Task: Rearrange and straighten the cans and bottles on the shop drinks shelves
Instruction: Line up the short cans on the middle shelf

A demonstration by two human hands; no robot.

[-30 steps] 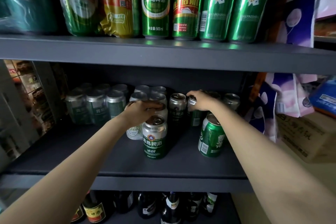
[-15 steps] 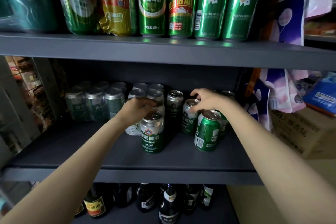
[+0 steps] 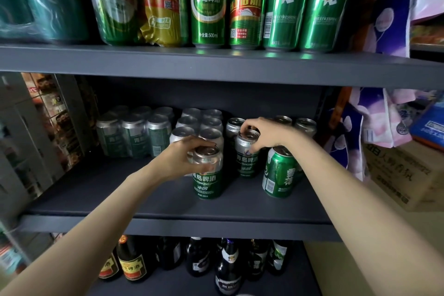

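On the dark grey middle shelf (image 3: 168, 224), a green and silver Tsingtao can (image 3: 208, 179) stands upright near the front. My left hand (image 3: 183, 160) grips it around the top. A second Tsingtao can (image 3: 247, 160) stands just behind and to its right, and my right hand (image 3: 268, 134) holds that one by the rim from above. A brighter green can (image 3: 280, 174) stands free to the right, under my right wrist. More loose cans (image 3: 305, 126) sit further back, partly hidden by my right hand.
Shrink-wrapped can packs (image 3: 134, 134) fill the back left of the shelf, with bare shelf in front of them. Tall green cans (image 3: 207, 2) line the upper shelf. Dark bottles (image 3: 228, 268) stand below. Purple packets (image 3: 382, 118) and a cardboard box (image 3: 406, 175) crowd the right.
My right hand has drawn a Tsingtao can forward from the back row. My left hand has shifted from a can behind onto the top of the front can.
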